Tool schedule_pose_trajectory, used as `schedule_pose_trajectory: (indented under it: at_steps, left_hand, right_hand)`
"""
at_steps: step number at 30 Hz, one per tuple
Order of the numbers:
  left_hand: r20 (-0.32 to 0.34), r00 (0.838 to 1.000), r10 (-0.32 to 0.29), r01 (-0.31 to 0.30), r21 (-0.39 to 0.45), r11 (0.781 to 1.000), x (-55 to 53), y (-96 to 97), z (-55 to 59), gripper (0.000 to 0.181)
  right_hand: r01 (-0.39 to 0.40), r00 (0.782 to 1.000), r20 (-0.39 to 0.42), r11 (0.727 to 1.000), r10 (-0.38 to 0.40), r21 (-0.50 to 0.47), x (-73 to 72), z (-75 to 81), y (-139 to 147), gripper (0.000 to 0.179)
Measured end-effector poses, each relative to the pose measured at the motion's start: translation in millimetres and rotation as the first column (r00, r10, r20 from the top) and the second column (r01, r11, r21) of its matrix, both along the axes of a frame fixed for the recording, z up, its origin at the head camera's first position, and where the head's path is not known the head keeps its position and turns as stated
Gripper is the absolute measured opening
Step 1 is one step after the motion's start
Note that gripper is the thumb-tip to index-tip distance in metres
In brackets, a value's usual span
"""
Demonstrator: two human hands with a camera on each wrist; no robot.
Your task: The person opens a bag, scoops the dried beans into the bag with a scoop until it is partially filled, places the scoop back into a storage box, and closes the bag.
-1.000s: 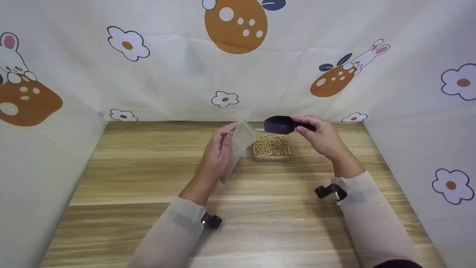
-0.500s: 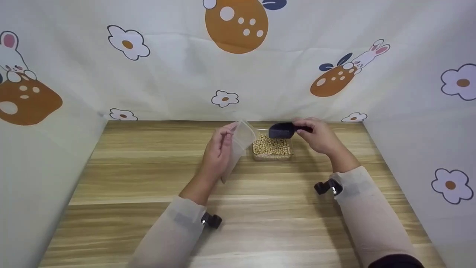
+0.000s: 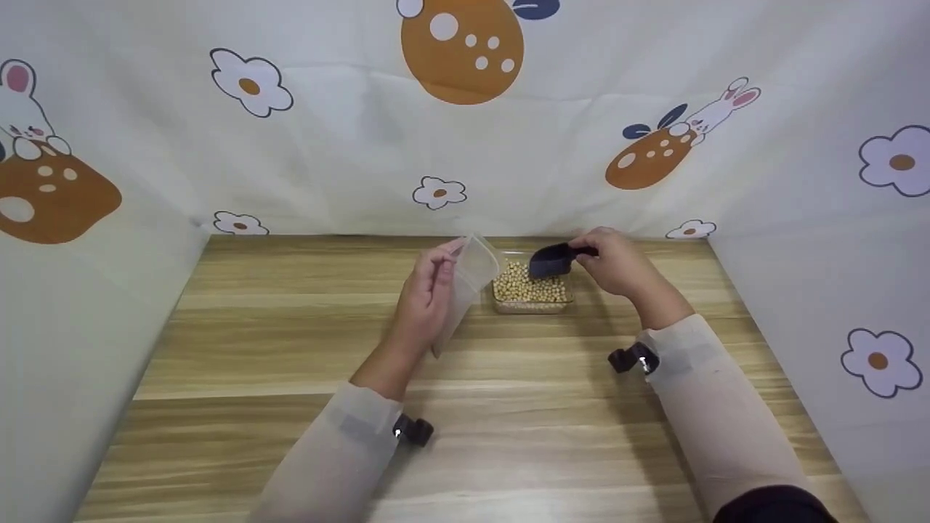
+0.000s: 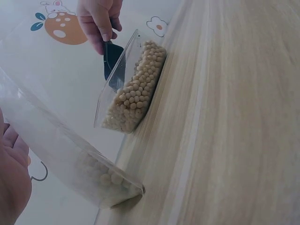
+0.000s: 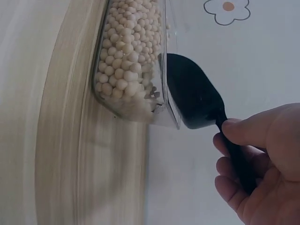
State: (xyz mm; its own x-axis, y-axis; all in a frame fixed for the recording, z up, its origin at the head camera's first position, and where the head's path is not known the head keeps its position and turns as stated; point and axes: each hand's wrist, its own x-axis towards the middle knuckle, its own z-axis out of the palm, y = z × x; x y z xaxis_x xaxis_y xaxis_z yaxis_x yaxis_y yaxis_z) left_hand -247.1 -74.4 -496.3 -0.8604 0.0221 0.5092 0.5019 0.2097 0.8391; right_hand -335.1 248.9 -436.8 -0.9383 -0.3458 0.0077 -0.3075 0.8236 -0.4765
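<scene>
My right hand (image 3: 614, 263) grips a black scoop (image 3: 550, 261) by its handle. The scoop's blade dips over the rim of a clear rectangular container (image 3: 534, 308), its tip at the pale round beans (image 3: 523, 283) inside. In the right wrist view the thumb lies along the scoop's handle (image 5: 239, 161). My left hand (image 3: 427, 294) holds a translucent plastic bag (image 3: 476, 265) upright, its mouth wide and leaning toward the container. Some beans (image 4: 110, 178) lie at the bottom of the bag, which stands close to the table in the left wrist view.
The container stands on a wood-grain table (image 3: 290, 327), near the back edge. A patterned cloth (image 3: 327, 145) with rabbits and flowers hangs behind and at both sides. Small black wrist cameras are strapped to both sleeves (image 3: 716, 392).
My right hand has lowered the scoop from above the container's back edge down to the beans, tilting its tip downward. My left hand and the bag have stayed in place.
</scene>
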Motion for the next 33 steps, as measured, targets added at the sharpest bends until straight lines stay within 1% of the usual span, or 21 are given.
schedule_pose_trajectory:
  at_steps: [6, 9, 14, 18, 23, 26, 29, 33]
  left_hand:
    - [-0.039, 0.999, -0.012, 0.013, 0.03, 0.999, -2.2, 0.8, -2.4, 0.013]
    - [-0.047, 0.999, -0.011, 0.013, 0.037, 0.999, -2.9, 1.0, -2.7, 0.013]
    - [-0.038, 0.999, -0.01, 0.011, 0.029, 1.0, -2.5, 0.4, -2.0, 0.014]
    - [-0.023, 1.0, -0.001, 0.001, 0.009, 1.0, -0.9, 0.0, -0.8, 0.014]
    - [-0.008, 1.0, 0.004, -0.004, -0.007, 1.0, -0.6, -0.3, -0.2, 0.016]
    - [-0.01, 1.0, 0.005, -0.005, -0.008, 1.0, -0.7, -0.2, -0.1, 0.017]
    - [-0.009, 1.0, 0.006, -0.006, -0.005, 1.0, -0.7, 0.1, -0.2, 0.017]
    - [-0.004, 1.0, -0.003, 0.003, -0.001, 1.0, 0.3, 0.2, 0.1, 0.017]
  right_hand:
    - [-0.028, 0.999, -0.024, 0.997, 0.03, 0.075, -1.2, 2.1, -8, 0.03]
    - [-0.035, 0.999, -0.037, 0.994, 0.039, 0.101, -1.7, 2.1, -10, 0.03]
    - [-0.052, 0.998, -0.04, 0.989, 0.058, 0.14, -3.7, -1.5, -12, 0.029]
    - [-0.076, 0.997, -0.023, 0.985, 0.08, 0.152, -4.5, -5.0, -15, 0.03]
    - [-0.085, 0.996, -0.005, 0.985, 0.087, 0.148, -4.9, -7.3, -18, 0.031]
    - [-0.079, 0.996, -0.018, 0.988, 0.082, 0.132, -4.3, -9.0, -18, 0.031]
    - [-0.075, 0.996, -0.041, 0.992, 0.08, 0.102, -4.4, -13.7, -17, 0.031]
    - [-0.065, 0.997, -0.042, 0.996, 0.067, 0.063, -3.8, -20.5, -13, 0.032]
